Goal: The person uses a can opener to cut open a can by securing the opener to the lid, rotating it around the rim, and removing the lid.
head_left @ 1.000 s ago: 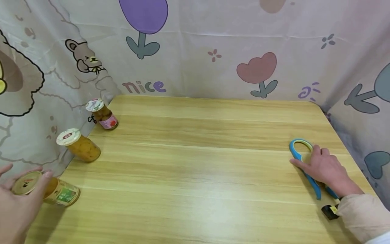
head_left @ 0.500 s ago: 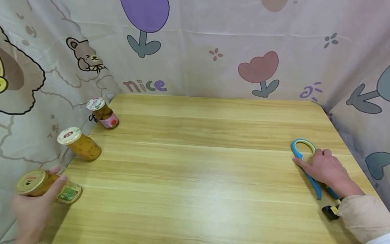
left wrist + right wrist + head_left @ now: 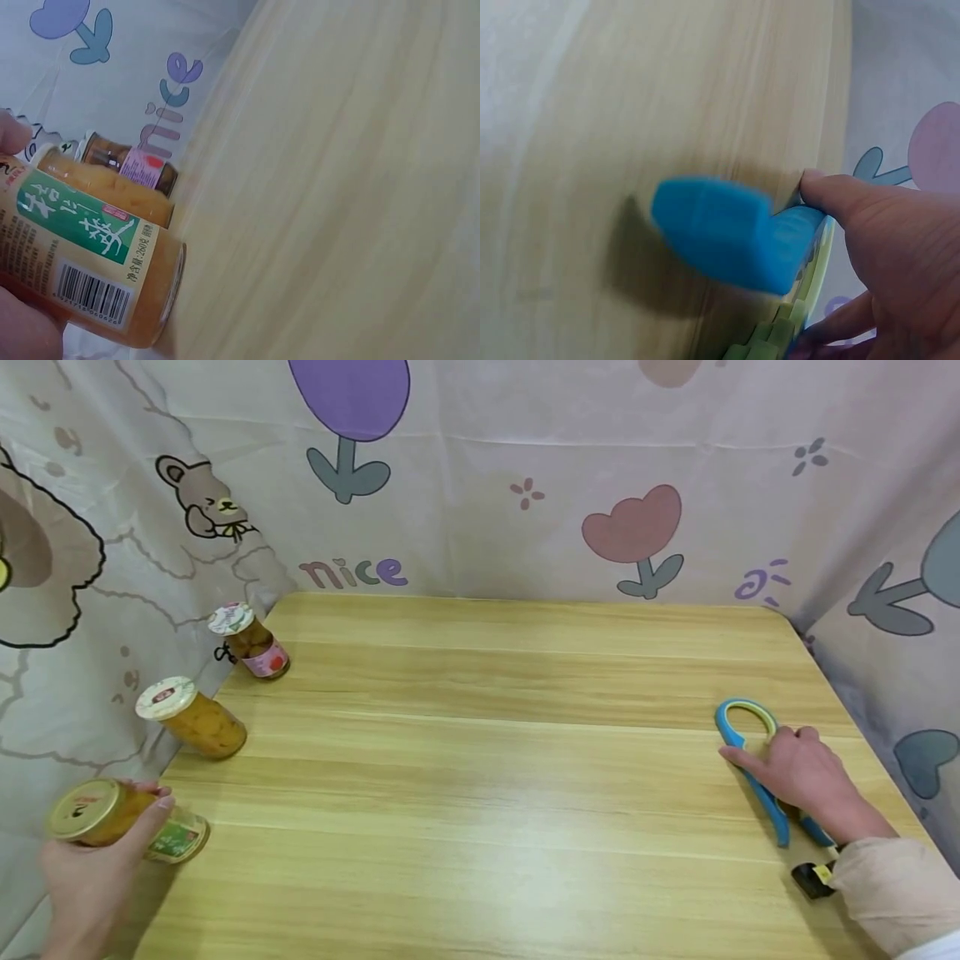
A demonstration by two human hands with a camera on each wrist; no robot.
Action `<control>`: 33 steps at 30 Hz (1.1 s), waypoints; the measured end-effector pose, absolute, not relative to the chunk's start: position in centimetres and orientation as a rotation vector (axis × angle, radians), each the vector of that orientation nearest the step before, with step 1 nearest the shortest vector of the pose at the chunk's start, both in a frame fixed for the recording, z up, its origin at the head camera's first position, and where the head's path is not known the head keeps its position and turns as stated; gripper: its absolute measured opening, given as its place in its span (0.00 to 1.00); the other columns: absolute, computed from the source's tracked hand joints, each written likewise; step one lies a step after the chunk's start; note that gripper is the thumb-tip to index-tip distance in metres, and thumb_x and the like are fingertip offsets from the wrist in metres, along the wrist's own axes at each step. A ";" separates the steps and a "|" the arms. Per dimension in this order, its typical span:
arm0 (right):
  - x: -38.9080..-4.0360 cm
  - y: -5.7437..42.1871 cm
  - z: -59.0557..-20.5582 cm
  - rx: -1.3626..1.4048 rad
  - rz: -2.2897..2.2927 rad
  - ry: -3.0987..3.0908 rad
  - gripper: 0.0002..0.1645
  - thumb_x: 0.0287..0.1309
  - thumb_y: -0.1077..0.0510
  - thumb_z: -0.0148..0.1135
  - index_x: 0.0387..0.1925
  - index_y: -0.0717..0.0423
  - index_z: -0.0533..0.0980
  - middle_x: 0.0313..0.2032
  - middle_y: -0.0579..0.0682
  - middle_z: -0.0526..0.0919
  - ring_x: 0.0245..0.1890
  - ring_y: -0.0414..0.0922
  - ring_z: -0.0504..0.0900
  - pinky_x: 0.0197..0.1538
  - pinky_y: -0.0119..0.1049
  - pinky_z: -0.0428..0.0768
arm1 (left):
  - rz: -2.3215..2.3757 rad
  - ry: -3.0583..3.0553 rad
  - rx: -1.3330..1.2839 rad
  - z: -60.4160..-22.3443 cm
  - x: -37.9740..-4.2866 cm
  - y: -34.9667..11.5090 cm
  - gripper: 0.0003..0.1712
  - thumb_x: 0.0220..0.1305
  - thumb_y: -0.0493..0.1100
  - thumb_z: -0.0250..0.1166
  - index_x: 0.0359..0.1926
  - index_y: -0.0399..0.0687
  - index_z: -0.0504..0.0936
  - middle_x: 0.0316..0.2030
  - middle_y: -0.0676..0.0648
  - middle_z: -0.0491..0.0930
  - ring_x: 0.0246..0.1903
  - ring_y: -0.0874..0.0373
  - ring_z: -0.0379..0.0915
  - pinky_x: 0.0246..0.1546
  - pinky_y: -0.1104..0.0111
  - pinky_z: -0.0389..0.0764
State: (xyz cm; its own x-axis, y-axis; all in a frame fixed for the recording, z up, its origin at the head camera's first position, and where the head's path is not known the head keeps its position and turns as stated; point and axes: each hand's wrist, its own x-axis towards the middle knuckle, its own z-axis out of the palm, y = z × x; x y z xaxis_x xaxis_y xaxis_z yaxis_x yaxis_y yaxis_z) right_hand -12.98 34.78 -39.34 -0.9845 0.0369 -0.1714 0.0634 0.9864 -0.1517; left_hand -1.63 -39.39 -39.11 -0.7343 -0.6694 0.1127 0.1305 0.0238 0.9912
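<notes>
At the table's left edge my left hand [image 3: 101, 872] grips a glass jar [image 3: 178, 837] round its middle, fingers on the far side and thumb on the near side. The jar has a gold lid, orange contents and a green label. In the left wrist view the same jar [image 3: 90, 247] shows its label and barcode. Over at the right, my right hand [image 3: 806, 777] holds a blue jar opener [image 3: 763, 797] with a loop at its far end. Its green ridged inner teeth [image 3: 780, 334] show in the right wrist view, with the blue handle end [image 3: 712, 229] closest to the camera.
A white-lidded jar of yellow fruit [image 3: 206, 724] stands beyond the held jar. Farther back is a smaller jar with a pink label [image 3: 262, 652]. Printed curtains [image 3: 487, 527] border the wooden table [image 3: 480, 760]. A small black block [image 3: 812, 881] sits by the right wrist.
My left hand has slid from around the gold lid down to the jar's body, and the jar has shifted slightly right. The right hand and jar opener stay in place.
</notes>
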 end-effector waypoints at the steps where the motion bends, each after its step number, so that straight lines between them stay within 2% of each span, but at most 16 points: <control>1: -13.0 34.9 -39.3 0.071 -0.234 2.959 0.51 0.57 0.22 0.45 0.27 0.72 0.65 0.30 0.73 0.64 0.22 0.55 0.68 0.19 0.41 0.67 | -1.778 -1.725 0.531 -39.2 -1.7 -39.2 0.27 0.45 0.21 0.70 0.50 0.28 0.75 0.41 0.43 0.84 0.35 0.59 0.83 0.38 0.77 0.80; 5: -12.9 35.0 -39.3 0.069 -0.243 2.955 0.53 0.56 0.22 0.46 0.32 0.76 0.65 0.33 0.75 0.64 0.22 0.55 0.68 0.20 0.42 0.67 | -1.811 -1.726 0.462 -39.2 -2.2 -38.2 0.26 0.46 0.19 0.68 0.49 0.26 0.74 0.40 0.41 0.84 0.35 0.57 0.83 0.39 0.75 0.80; 8: -12.9 35.1 -39.4 0.079 -0.246 2.959 0.54 0.56 0.22 0.46 0.33 0.77 0.65 0.33 0.76 0.63 0.22 0.55 0.69 0.20 0.41 0.68 | -1.819 -1.787 0.450 -39.1 -2.6 -37.2 0.26 0.47 0.21 0.68 0.50 0.28 0.74 0.40 0.43 0.84 0.35 0.59 0.83 0.40 0.75 0.80; 20: -13.0 35.1 -39.4 0.077 -0.272 2.976 0.54 0.55 0.22 0.48 0.36 0.76 0.65 0.36 0.77 0.64 0.22 0.55 0.69 0.20 0.41 0.67 | -1.835 -1.969 0.253 -39.0 -5.0 -32.6 0.25 0.49 0.23 0.69 0.50 0.27 0.73 0.40 0.44 0.82 0.39 0.59 0.81 0.43 0.76 0.79; 28: -13.0 35.4 -39.6 0.059 -0.260 3.022 0.56 0.55 0.24 0.52 0.42 0.80 0.66 0.36 0.77 0.66 0.28 0.61 0.70 0.23 0.45 0.68 | -1.749 -2.158 0.046 -39.1 -7.2 -29.6 0.22 0.51 0.28 0.70 0.49 0.30 0.75 0.41 0.45 0.82 0.42 0.59 0.80 0.45 0.77 0.77; 33: -13.0 35.5 -39.7 0.043 -0.273 3.029 0.58 0.55 0.25 0.53 0.48 0.83 0.64 0.38 0.80 0.66 0.32 0.65 0.70 0.26 0.49 0.69 | -1.762 -2.159 -0.114 -39.4 -8.8 -27.7 0.23 0.51 0.26 0.69 0.50 0.30 0.74 0.42 0.42 0.81 0.42 0.57 0.79 0.45 0.76 0.78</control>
State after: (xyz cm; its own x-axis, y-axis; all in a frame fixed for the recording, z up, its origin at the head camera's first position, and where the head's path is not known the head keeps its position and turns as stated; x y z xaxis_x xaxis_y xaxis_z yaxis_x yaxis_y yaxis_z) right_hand -13.04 35.48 -39.72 -0.9946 0.0193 -0.1024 0.0373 0.9835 -0.1769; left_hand -8.78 -27.68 -39.44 -0.9352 -0.1569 0.3174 0.2796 0.2227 0.9339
